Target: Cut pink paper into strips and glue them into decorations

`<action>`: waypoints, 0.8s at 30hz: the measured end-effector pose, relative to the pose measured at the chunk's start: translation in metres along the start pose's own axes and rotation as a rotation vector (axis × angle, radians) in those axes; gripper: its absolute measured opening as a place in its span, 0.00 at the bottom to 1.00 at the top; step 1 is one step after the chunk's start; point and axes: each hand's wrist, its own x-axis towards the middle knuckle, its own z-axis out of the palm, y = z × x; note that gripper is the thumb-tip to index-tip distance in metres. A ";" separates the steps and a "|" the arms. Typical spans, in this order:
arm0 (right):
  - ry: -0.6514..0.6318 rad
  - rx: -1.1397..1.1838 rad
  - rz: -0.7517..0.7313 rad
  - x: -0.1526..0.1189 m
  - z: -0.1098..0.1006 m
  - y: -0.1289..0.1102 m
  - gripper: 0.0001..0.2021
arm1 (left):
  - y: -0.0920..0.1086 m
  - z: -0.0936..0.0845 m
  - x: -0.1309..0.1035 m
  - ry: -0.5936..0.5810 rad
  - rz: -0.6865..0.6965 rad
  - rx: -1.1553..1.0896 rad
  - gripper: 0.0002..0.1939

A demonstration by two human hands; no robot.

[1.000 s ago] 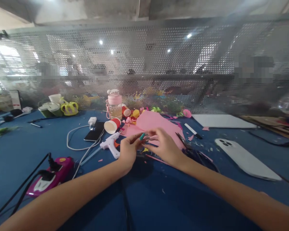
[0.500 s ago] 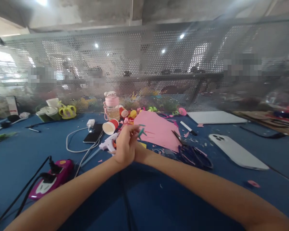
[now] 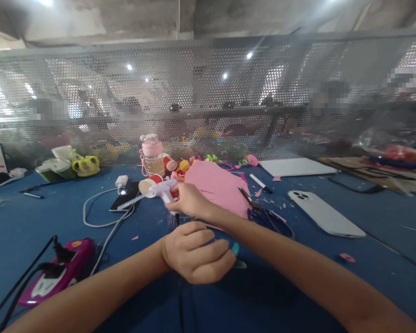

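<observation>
My right hand (image 3: 189, 200) reaches across the middle and is closed around the handle of a pale lilac hot glue gun (image 3: 162, 188). A long translucent glue stick (image 3: 131, 202) sticks out of the gun toward the left. My left hand (image 3: 201, 254) is in a fist nearer to me, below the right forearm. Out of the fist's right side pokes a small teal-green pointed piece (image 3: 235, 250), mostly hidden by the fingers. Behind the right hand lies a sheet of pink paper (image 3: 218, 182), with dark-handled scissors (image 3: 263, 215) at its right edge.
A pink-lidded bottle (image 3: 153, 155) and red paper cups stand at the back. On the left are a black phone (image 3: 119, 200), white cable and magenta power strip (image 3: 60, 273). A white phone (image 3: 324, 212) and marker (image 3: 261, 183) lie right. A perforated metal screen (image 3: 208, 92) rises behind.
My right hand has taken hold of the glue gun and lifted it off the table. The left hand has come down toward me with the green piece. The view has turned slightly right.
</observation>
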 end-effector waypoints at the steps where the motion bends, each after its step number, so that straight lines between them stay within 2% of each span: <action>1: 0.053 0.043 0.041 -0.002 -0.010 0.002 0.07 | 0.001 0.001 -0.001 0.024 -0.017 -0.005 0.07; 3: 0.135 0.153 0.101 -0.009 -0.032 0.009 0.09 | 0.003 0.003 -0.004 0.053 -0.119 -0.041 0.09; 6: 0.182 0.328 0.141 -0.028 -0.064 0.023 0.11 | 0.002 0.009 -0.012 0.093 -0.300 -0.027 0.10; 10: 0.197 0.492 0.162 -0.064 -0.091 0.039 0.10 | -0.003 0.021 -0.021 0.051 -0.670 0.022 0.06; 12: 0.189 0.588 0.184 -0.084 -0.094 0.042 0.08 | -0.007 0.026 -0.026 0.008 -0.865 -0.001 0.07; 16: 0.185 1.004 0.362 -0.116 -0.088 0.042 0.03 | -0.014 0.032 -0.034 -0.034 -1.182 -0.079 0.09; 20: 0.155 1.242 0.496 -0.129 -0.082 0.038 0.08 | -0.018 0.034 -0.038 -0.058 -1.367 -0.166 0.12; 24: 0.147 1.372 0.529 -0.128 -0.080 0.042 0.07 | -0.022 0.036 -0.039 0.068 -1.499 -0.293 0.11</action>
